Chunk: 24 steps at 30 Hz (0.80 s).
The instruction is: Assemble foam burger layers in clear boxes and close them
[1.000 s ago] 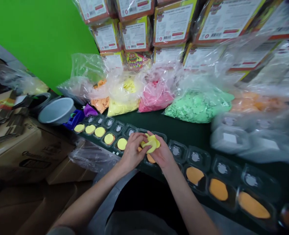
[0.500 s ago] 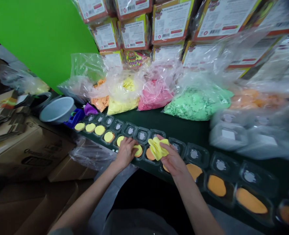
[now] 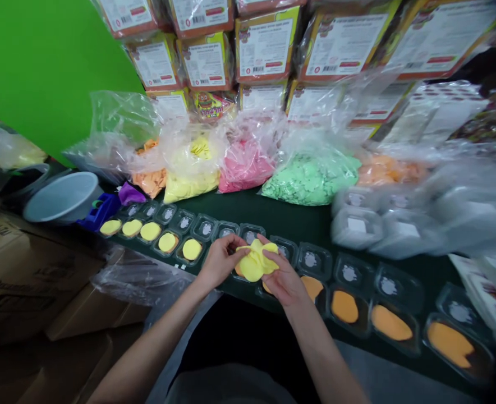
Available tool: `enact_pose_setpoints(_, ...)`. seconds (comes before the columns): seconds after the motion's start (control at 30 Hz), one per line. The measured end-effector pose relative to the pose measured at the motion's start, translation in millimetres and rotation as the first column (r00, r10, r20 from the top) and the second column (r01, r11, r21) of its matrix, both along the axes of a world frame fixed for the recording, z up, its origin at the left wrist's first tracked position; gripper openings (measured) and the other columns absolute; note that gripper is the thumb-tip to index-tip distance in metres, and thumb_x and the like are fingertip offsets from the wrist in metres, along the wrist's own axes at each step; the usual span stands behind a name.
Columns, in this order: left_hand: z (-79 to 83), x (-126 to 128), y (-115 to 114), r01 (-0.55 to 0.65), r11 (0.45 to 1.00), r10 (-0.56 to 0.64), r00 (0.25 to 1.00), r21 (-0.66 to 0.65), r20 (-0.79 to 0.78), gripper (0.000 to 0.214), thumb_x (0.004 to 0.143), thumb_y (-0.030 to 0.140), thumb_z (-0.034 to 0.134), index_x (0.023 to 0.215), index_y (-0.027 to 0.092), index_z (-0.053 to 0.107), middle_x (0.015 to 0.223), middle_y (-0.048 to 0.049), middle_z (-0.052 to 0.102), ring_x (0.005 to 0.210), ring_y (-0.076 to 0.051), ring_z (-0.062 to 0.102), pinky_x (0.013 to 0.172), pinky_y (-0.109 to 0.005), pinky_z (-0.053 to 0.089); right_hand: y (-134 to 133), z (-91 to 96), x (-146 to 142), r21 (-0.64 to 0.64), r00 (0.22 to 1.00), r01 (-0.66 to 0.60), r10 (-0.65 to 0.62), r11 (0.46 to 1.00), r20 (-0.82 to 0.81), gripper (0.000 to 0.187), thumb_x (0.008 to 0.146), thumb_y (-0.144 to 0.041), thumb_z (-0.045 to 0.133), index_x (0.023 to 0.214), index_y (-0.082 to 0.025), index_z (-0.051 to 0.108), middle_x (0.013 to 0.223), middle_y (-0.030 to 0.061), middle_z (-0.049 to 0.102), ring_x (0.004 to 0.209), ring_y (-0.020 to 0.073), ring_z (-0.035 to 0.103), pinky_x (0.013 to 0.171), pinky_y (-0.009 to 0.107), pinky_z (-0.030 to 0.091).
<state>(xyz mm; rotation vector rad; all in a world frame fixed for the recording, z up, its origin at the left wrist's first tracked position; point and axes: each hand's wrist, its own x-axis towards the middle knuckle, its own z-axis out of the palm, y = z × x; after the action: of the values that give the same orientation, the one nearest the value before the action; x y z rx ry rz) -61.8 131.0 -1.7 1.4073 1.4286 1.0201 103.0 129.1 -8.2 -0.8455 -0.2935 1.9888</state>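
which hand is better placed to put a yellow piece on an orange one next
Likely the left hand: it pinches the left edge of the yellow pieces near a partly hidden orange piece, while the right hand holds their other side.

Left hand (image 3: 220, 262) and right hand (image 3: 285, 281) are bare, with slim fingers. Left forearm (image 3: 157, 332) and right forearm (image 3: 318, 342) are bare too, slender, widening toward the elbows. A dark grey top (image 3: 235, 388) covers the belly. A plain black garment (image 3: 239, 331), trousers or apron, I cannot tell which, shows by the near edge of the table (image 3: 302, 219)
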Motion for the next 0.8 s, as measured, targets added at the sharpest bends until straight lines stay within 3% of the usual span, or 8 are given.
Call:
enact_pose_setpoints(0.1, 7.1, 4, 1, -0.029, 0.998, 0.028, 1.000, 0.063, 0.014, 0.025, 0.087, 0.041, 0.070, 0.087, 0.017, 0.066, 0.082, -0.0025, 0.068, 0.071, -0.013, 0.059, 0.064, -0.023, 0.046, -3, -3.6, 7, -0.027, 1.000, 0.014, -0.014, 1.000, -0.022, 0.052, 0.072, -0.023, 0.082, 0.122, -0.027, 0.070, 0.118, 0.0029, 0.077, 0.122, 0.0275, 0.065, 0.103, 0.041, 0.053)
enact_pose_setpoints(0.27, 18.2, 0, 1, -0.109, 0.992, 0.082, 0.942, 0.066, 0.325, 0.033, 0.084, 0.046, 0.074, 0.089, 0.017, 0.058, 0.079, 0.0005, 0.065, 0.069, -0.010, 0.060, 0.065, -0.020, 0.047, -5, -8.5, 25, -0.038, 0.998, 0.064, -0.065, 0.997, -0.021, 0.042, 0.074, -0.019, 0.080, 0.114, -0.026, 0.073, 0.115, 0.0032, 0.077, 0.116, 0.0255, 0.069, 0.099, 0.040, 0.056)
enact_pose_setpoints(0.47, 3.3, 0, -6, -0.116, 0.990, 0.139, 0.894, -0.079, 0.425, 0.042, 0.074, 0.047, 0.084, 0.088, 0.016, 0.060, 0.074, 0.0004, 0.068, 0.064, -0.010, 0.061, 0.064, -0.020, 0.048, -3, -17.2, 37, -0.007, 0.989, 0.144, -0.144, 0.990, 0.019, 0.040, 0.068, -0.017, 0.083, 0.107, -0.024, 0.077, 0.103, 0.0038, 0.080, 0.107, 0.0244, 0.073, 0.098, 0.036, 0.056)
enact_pose_setpoints(0.63, 0.0, 5, -15, -0.341, 0.940, 0.299, 0.782, -0.026, 0.547, 0.035, 0.080, 0.042, 0.080, 0.095, 0.019, 0.059, 0.075, 0.0026, 0.066, 0.065, -0.010, 0.062, 0.066, -0.020, 0.050, 1, -21.4, 40, -0.022, 0.963, 0.263, -0.261, 0.965, 0.064, 0.042, 0.063, -0.016, 0.084, 0.104, -0.023, 0.078, 0.103, 0.0037, 0.080, 0.106, 0.0237, 0.073, 0.095, 0.033, 0.058)
enact_pose_setpoints(0.7, -1.7, 5, -17, -0.366, 0.930, 0.301, 0.806, 0.030, 0.510, 0.032, 0.083, 0.042, 0.077, 0.096, 0.020, 0.059, 0.077, 0.0026, 0.066, 0.066, -0.010, 0.062, 0.066, -0.020, 0.049, 2, -17.5, 45, -0.002, 0.951, 0.304, -0.304, 0.953, 0.065, 0.041, 0.063, -0.016, 0.083, 0.104, -0.023, 0.078, 0.106, 0.0036, 0.080, 0.108, 0.0240, 0.072, 0.097, 0.035, 0.058)
enact_pose_setpoints(0.8, -11.8, 4, -18, -0.192, 0.980, 0.169, 0.939, 0.050, 0.300, 0.029, 0.085, 0.043, 0.073, 0.093, 0.018, 0.060, 0.079, 0.0007, 0.065, 0.068, -0.011, 0.061, 0.064, -0.020, 0.047, 3, -7.5, 55, 0.048, 0.944, 0.318, -0.321, 0.947, 0.075, 0.042, 0.066, -0.017, 0.083, 0.107, -0.023, 0.077, 0.107, 0.0039, 0.079, 0.110, 0.0239, 0.072, 0.102, 0.037, 0.056)
